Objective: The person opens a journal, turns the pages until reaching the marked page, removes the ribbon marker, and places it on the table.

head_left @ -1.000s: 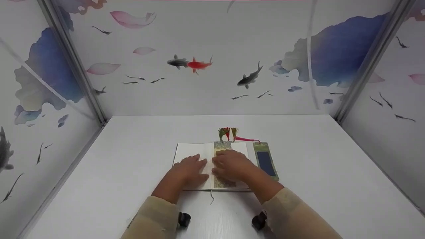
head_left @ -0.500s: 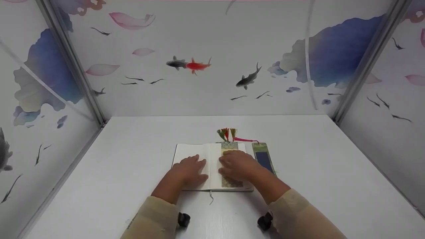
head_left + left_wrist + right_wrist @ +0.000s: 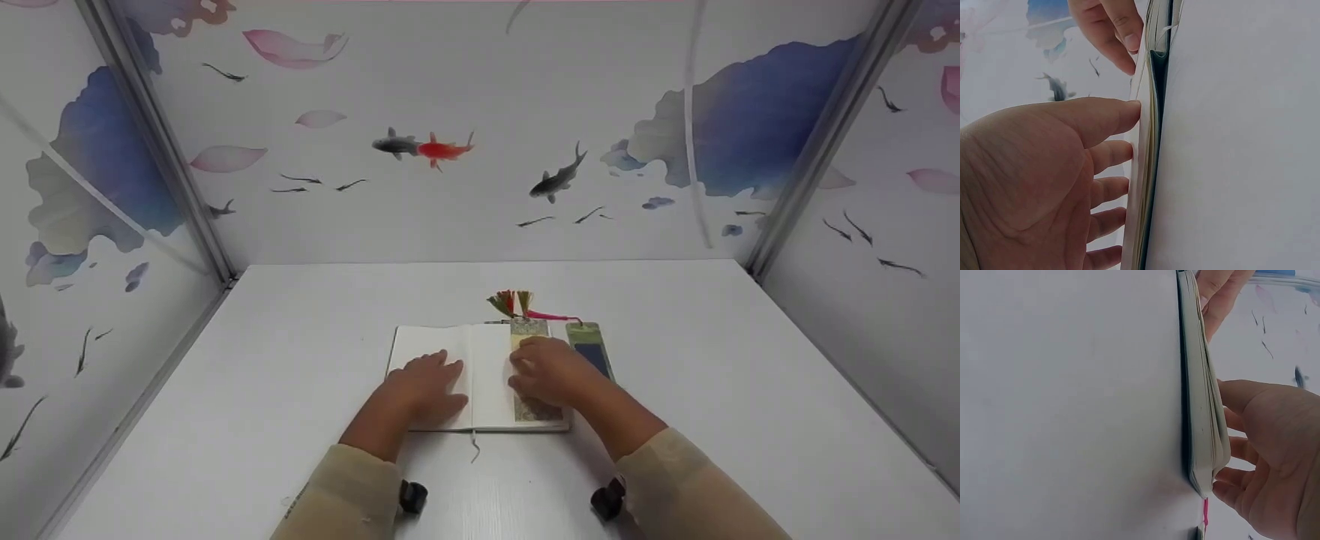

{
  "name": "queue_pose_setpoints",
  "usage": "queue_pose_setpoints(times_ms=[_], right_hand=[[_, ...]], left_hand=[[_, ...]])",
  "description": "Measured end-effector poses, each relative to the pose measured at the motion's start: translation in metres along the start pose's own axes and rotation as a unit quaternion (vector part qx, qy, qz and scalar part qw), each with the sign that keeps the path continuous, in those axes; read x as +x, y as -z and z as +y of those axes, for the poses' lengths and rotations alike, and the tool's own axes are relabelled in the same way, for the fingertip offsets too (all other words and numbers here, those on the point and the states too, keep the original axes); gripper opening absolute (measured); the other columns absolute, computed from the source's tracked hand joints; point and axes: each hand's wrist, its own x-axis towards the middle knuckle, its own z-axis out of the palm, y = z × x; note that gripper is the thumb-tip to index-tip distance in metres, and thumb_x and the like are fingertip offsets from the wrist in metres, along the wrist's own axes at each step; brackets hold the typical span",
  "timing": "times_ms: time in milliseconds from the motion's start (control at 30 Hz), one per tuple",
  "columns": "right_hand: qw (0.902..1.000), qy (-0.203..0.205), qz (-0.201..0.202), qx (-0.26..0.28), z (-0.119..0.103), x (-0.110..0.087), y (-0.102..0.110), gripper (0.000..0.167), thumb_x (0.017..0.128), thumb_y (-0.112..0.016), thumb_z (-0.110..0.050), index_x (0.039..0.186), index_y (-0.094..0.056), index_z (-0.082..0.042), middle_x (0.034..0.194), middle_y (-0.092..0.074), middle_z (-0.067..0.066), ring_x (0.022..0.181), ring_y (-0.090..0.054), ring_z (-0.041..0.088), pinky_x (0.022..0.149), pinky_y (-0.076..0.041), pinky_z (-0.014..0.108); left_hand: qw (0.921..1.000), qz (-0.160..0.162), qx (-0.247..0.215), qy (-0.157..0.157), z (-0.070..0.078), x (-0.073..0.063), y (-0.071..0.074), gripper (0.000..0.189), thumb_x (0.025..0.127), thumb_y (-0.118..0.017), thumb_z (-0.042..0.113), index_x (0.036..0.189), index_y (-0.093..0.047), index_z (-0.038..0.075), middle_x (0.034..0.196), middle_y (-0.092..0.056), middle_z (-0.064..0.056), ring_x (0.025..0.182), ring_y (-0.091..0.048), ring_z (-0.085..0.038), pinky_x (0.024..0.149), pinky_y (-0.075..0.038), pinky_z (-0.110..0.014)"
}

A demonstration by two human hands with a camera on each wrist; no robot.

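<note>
An open notebook with blank white pages lies flat on the table. Spread fingertips of my left hand press on its left page; in the left wrist view the thumb rests along the page by the dark cover edge. My right hand lies over a patterned bookmark on the right page, its fingertips pressing down and covering the bookmark's middle. From the right wrist view, the fingers reach over the page block. Beyond the notebook's top edge stick out red, green and gold tassels.
Right of the notebook lies a second bookmark, green with a dark blue panel, partly behind my right arm; its pink cord runs toward the tassels. A thin ribbon hangs from the spine. Printed walls enclose the white table.
My right hand has slid right across the right page, and the patterned bookmark has moved with it from near the spine toward the outer edge. The left hand stays in place.
</note>
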Motion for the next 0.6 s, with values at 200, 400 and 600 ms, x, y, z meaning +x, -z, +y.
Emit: queue_pose_setpoints(times_ms=[200,400,600], right_hand=[[0.9971,-0.058,0.017,0.046,0.0018,0.0002,0.0022,0.064,0.096,-0.080,-0.042,0.152,-0.061,-0.018,0.170,-0.044,0.013,0.159,-0.040,0.039,0.129,-0.034,0.063],[0.9901,-0.109,0.028,0.083,0.0028,0.0011,0.0057,0.074,0.090,-0.085,-0.041,0.153,-0.058,-0.014,0.162,-0.053,0.016,0.146,-0.054,0.039,0.122,-0.044,0.062],[0.9813,-0.138,0.037,0.128,0.0059,-0.0008,0.0097,0.090,0.085,-0.088,-0.040,0.161,-0.047,-0.012,0.155,-0.058,0.018,0.138,-0.059,0.036,0.120,-0.046,0.062]], left_hand=[[1.0000,-0.001,0.002,0.001,-0.0002,-0.0005,-0.0009,0.069,0.106,-0.057,0.052,0.168,-0.039,0.028,0.180,-0.027,-0.004,0.168,-0.024,-0.032,0.134,-0.024,-0.059],[1.0000,0.002,0.002,-0.006,-0.0013,-0.0012,-0.0001,0.069,0.106,-0.055,0.051,0.168,-0.038,0.027,0.180,-0.027,-0.004,0.168,-0.023,-0.032,0.134,-0.023,-0.059],[0.9999,0.002,0.000,-0.011,-0.0015,-0.0023,0.0006,0.069,0.106,-0.056,0.051,0.168,-0.037,0.027,0.180,-0.027,-0.004,0.168,-0.023,-0.032,0.134,-0.023,-0.060]])
